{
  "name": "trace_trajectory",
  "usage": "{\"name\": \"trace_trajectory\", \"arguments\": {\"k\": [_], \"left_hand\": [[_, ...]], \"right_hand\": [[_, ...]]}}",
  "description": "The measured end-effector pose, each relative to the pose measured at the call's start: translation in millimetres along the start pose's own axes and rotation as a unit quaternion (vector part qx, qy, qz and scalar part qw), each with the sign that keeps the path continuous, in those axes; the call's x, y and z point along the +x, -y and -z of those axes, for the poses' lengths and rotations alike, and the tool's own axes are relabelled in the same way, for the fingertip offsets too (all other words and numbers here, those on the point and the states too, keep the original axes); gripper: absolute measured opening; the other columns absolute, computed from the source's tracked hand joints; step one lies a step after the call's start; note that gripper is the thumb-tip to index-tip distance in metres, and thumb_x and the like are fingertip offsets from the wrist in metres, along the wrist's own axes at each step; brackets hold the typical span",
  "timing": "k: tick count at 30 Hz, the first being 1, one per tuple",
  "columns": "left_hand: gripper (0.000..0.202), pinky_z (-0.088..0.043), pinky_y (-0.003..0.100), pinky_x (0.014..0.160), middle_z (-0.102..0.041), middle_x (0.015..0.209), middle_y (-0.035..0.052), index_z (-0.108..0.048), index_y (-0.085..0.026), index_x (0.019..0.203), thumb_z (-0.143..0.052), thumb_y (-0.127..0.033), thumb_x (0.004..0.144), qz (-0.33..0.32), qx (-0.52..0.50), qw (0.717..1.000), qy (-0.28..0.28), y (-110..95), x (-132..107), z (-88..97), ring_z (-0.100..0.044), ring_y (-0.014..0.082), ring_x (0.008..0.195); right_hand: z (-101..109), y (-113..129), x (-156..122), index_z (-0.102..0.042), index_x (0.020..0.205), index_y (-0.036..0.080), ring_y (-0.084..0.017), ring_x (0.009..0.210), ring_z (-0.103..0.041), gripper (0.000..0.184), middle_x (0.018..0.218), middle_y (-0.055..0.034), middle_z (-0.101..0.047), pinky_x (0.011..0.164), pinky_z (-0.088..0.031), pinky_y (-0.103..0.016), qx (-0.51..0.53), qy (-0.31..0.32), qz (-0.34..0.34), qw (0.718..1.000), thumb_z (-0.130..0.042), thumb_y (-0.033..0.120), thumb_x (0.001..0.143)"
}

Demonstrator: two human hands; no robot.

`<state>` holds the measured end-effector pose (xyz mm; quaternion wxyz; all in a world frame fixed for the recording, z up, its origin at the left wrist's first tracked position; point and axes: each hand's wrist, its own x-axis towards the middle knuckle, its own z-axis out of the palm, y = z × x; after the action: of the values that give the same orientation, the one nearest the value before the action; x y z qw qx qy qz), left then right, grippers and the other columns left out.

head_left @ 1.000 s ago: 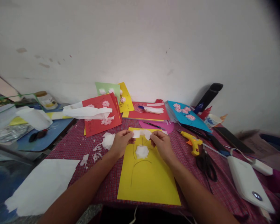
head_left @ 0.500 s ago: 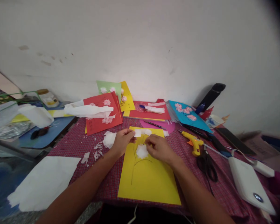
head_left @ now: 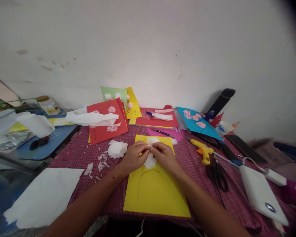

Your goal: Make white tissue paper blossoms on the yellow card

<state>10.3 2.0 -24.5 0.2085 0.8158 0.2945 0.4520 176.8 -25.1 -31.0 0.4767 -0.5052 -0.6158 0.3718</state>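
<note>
My left hand [head_left: 134,157] and my right hand [head_left: 164,156] meet fingertip to fingertip over a yellow card [head_left: 156,184] with pencilled curves. Both pinch a small piece of white tissue [head_left: 149,149] between them. Just below the fingers a white tissue tuft [head_left: 150,162] lies on the card. Another tissue bit [head_left: 152,140] rests near the card's far edge. A crumpled tissue wad [head_left: 117,148] lies left of my left hand.
A yellow glue gun [head_left: 204,151], black scissors [head_left: 217,173] and a white power bank [head_left: 262,196] lie to the right. Red [head_left: 106,126], blue [head_left: 197,121] and yellow flower cards stand along the wall. A white tissue sheet [head_left: 43,196] lies front left on the checked cloth.
My hands held tissue pieces apart near the card's far edge; they have come together over the tuft, both now pinching one small piece.
</note>
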Motion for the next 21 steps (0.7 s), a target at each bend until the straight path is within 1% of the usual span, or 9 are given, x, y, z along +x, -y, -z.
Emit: {"name": "trace_trajectory", "arguments": {"k": [4, 7, 9, 10, 12, 14, 16, 19, 21], "left_hand": [[0.015, -0.047, 0.028, 0.076, -0.068, 0.086, 0.0061, -0.069, -0.018, 0.087, -0.055, -0.014, 0.082, 0.026, -0.017, 1.0, -0.003, 1, 1, 1.3, -0.061, 0.0155, 0.083], [0.012, -0.048, 0.029, 0.075, -0.068, 0.084, 0.0055, -0.069, -0.018, 0.084, -0.058, -0.018, 0.081, 0.103, -0.056, 0.993, -0.013, 5, 1, 1.9, -0.062, 0.0159, 0.08], [0.012, -0.049, 0.028, 0.07, -0.068, 0.081, 0.0054, -0.069, -0.017, 0.084, -0.06, -0.023, 0.08, 0.189, -0.116, 0.975, -0.03, 11, 2, 0.9, -0.063, 0.016, 0.075], [0.013, -0.05, 0.028, 0.067, -0.068, 0.078, 0.0052, -0.068, -0.016, 0.085, -0.061, -0.026, 0.079, 0.237, -0.153, 0.958, -0.041, 14, 2, 0.2, -0.063, 0.0157, 0.071], [0.017, -0.05, 0.027, 0.063, -0.067, 0.073, 0.0046, -0.067, -0.015, 0.086, -0.063, -0.028, 0.077, 0.311, -0.22, 0.922, -0.069, 19, 2, -1.3, -0.063, 0.0147, 0.065], [0.017, -0.05, 0.024, 0.061, -0.066, 0.07, 0.0031, -0.065, -0.014, 0.083, -0.065, -0.027, 0.074, 0.344, -0.27, 0.894, -0.098, 22, 4, -1.9, -0.062, 0.0128, 0.062], [0.016, -0.049, 0.022, 0.059, -0.064, 0.067, 0.001, -0.062, -0.014, 0.082, -0.067, -0.025, 0.071, 0.351, -0.305, 0.878, -0.116, 23, 5, -1.6, -0.06, 0.0107, 0.059], [0.019, -0.048, 0.022, 0.058, -0.062, 0.066, -0.0011, -0.06, -0.015, 0.083, -0.068, -0.024, 0.069, 0.357, -0.322, 0.868, -0.124, 22, 7, -0.5, -0.059, 0.0097, 0.059], [0.02, -0.048, 0.022, 0.057, -0.061, 0.068, -0.0017, -0.058, -0.015, 0.084, -0.068, -0.024, 0.069, 0.355, -0.317, 0.871, -0.118, 20, 8, -0.5, -0.06, 0.0099, 0.06]], "right_hand": [[-1, -7, 2, -0.06, 0.071, 0.018, -0.011, 0.052, -0.045, 0.02, 0.057, 0.003, -0.051, 0.05, -0.035, -0.022, -0.006, -0.037, -0.013, 0.999, -0.056, 0.033, 0.083], [1, -5, 3, -0.058, 0.069, 0.018, -0.011, 0.051, -0.044, 0.019, 0.057, 0.0031, -0.051, 0.049, -0.035, -0.022, -0.001, -0.064, -0.015, 0.998, -0.055, 0.032, 0.082], [6, -1, 2, -0.057, 0.07, 0.018, -0.011, 0.051, -0.044, 0.019, 0.057, 0.0029, -0.05, 0.049, -0.036, -0.023, -0.011, -0.087, -0.004, 0.996, -0.053, 0.031, 0.083], [9, 2, 2, -0.057, 0.071, 0.018, -0.012, 0.052, -0.045, 0.018, 0.059, 0.0025, -0.051, 0.05, -0.036, -0.023, -0.028, -0.098, 0.013, 0.995, -0.052, 0.03, 0.084], [15, 9, 0, -0.058, 0.075, 0.018, -0.013, 0.058, -0.048, 0.015, 0.065, 0.0006, -0.054, 0.056, -0.039, -0.024, -0.088, -0.103, 0.077, 0.988, -0.051, 0.027, 0.085], [20, 14, -3, -0.061, 0.078, 0.018, -0.014, 0.067, -0.053, 0.012, 0.074, -0.0021, -0.059, 0.063, -0.041, -0.025, -0.165, -0.055, 0.158, 0.972, -0.051, 0.022, 0.084], [23, 17, -5, -0.063, 0.079, 0.019, -0.015, 0.073, -0.055, 0.012, 0.08, -0.0038, -0.061, 0.067, -0.041, -0.026, -0.242, 0.032, 0.214, 0.946, -0.052, 0.017, 0.081], [24, 14, -7, -0.067, 0.077, 0.02, -0.015, 0.069, -0.055, 0.013, 0.078, -0.0038, -0.061, 0.063, -0.039, -0.026, -0.336, 0.144, 0.227, 0.903, -0.055, 0.015, 0.074], [22, 11, -7, -0.068, 0.08, 0.021, -0.016, 0.069, -0.055, 0.018, 0.079, -0.0041, -0.061, 0.063, -0.04, -0.027, -0.355, 0.157, 0.211, 0.897, -0.056, 0.012, 0.07]]}}
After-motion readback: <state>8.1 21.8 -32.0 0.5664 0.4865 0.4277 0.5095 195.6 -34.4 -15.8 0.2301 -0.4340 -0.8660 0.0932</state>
